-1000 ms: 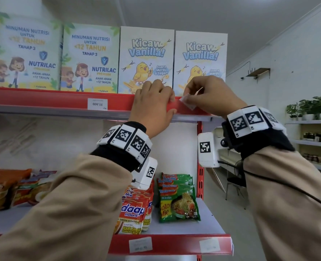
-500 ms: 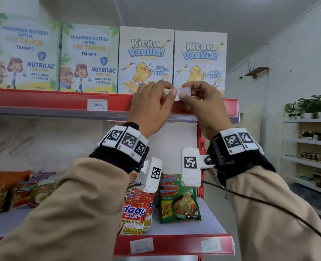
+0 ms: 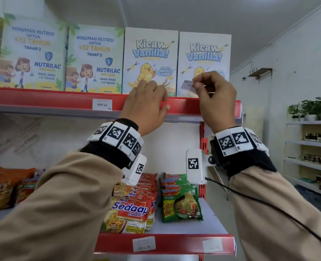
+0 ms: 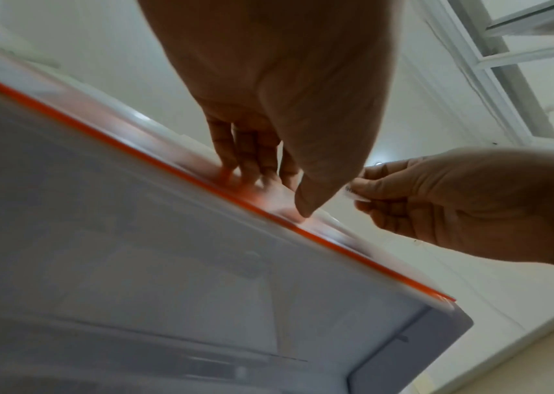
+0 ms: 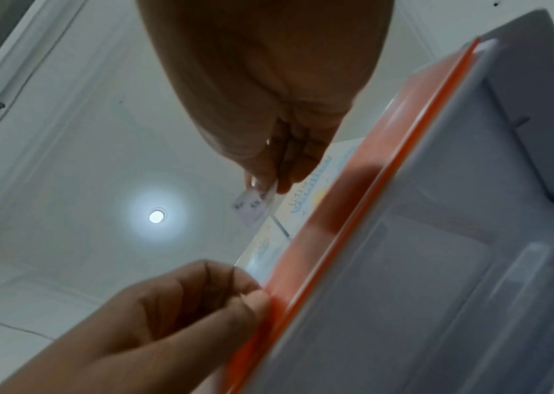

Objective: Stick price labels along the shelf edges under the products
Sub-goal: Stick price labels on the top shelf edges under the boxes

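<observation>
Head view first. Right hand [image 3: 215, 97] pinches a small white paper price label [image 3: 188, 85] between thumb and fingertips, holding it in the air in front of the right-hand pale Kicaw Vanilla carton [image 3: 203, 59], just above the red metal shelf edge [image 3: 184, 108] and not touching it. Left hand [image 3: 146, 106] grips that edge beside it, fingers curled over the top lip and thumb against the front strip, below the other Kicaw Vanilla carton [image 3: 149, 59]. Further left on the same strip sits a stuck white label printed 55.000 [image 3: 102, 104], under the green Nutrilac boxes [image 3: 94, 59]. Noodle packets [image 3: 131, 210] lie on the lower shelf.

Left wrist view: from below, the left fingers [image 4: 248, 160] press on the red strip [image 4: 174, 165] and the thumb tip rests on its lip; the right hand [image 4: 454, 202] holds the label [image 4: 353, 193] just beside it.

Right wrist view: the label [image 5: 255, 205] hangs clamped in the right fingertips [image 5: 285, 176], clear of the red edge [image 5: 329, 213]; the left hand [image 5: 174, 314] clasps that edge below.
</observation>
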